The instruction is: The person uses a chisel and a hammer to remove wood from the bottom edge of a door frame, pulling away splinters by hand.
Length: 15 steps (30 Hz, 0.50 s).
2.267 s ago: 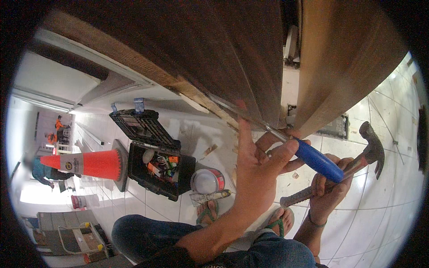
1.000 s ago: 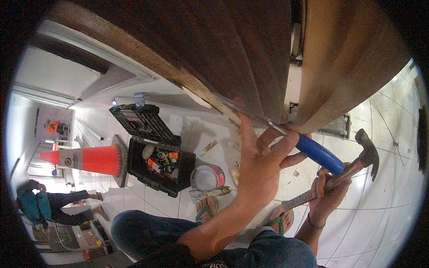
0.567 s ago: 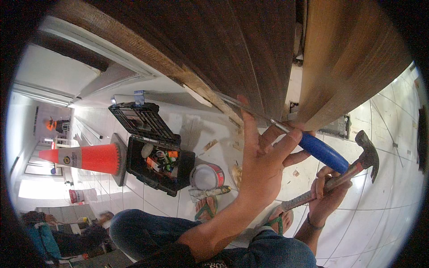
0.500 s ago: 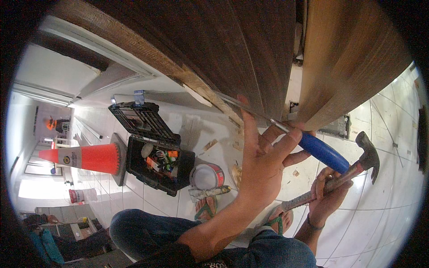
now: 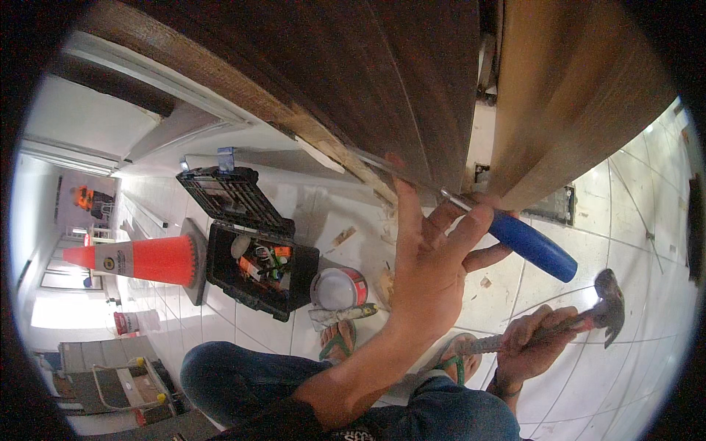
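My left hand (image 5: 434, 257) grips a chisel with a blue handle (image 5: 533, 246) and a long metal shank, its far part lying along the edge of a dark wood panel (image 5: 397, 81), one finger stretched along it. My right hand (image 5: 533, 342) is wrapped round the grip of a claw hammer (image 5: 607, 309), low at the right, its head apart from the handle's end. A lighter wood panel (image 5: 559, 88) stands to the right of the dark one, a narrow gap between them.
An open black toolbox (image 5: 261, 272), a white-and-red can (image 5: 337, 287) and a putty knife (image 5: 338, 314) lie on the tiled floor by my feet. An orange cone (image 5: 132, 261) is at left, a step stool (image 5: 110, 386) below it, a distant person in orange (image 5: 84, 198) beyond.
My right hand and hammer have dropped away from the blue handle's end. My left hand has shifted slightly up-left. The person in teal at lower left has gone from view.
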Tool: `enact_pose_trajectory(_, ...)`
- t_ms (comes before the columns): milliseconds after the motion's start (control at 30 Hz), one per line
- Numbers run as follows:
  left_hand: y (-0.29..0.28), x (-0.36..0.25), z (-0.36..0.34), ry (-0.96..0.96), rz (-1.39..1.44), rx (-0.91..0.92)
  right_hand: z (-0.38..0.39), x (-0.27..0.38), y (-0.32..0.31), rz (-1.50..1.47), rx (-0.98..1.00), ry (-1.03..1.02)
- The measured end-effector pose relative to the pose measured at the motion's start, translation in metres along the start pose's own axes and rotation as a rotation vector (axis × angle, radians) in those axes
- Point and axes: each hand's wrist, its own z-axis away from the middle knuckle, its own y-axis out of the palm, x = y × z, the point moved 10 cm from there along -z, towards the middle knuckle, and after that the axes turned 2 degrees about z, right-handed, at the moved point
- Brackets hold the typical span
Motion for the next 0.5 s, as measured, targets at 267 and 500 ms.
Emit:
enact_pose_trajectory(267,0.002,0.002,-0.003,0.044,0.089,0.044,0.001,0.007,-0.004,-0.146,-0.234,-0.053)
enact_pose_trajectory(500,0.003,0.001,-0.001,0.021,0.077,0.022,-0.007,-0.01,-0.004,0.125,0.019,0.076)
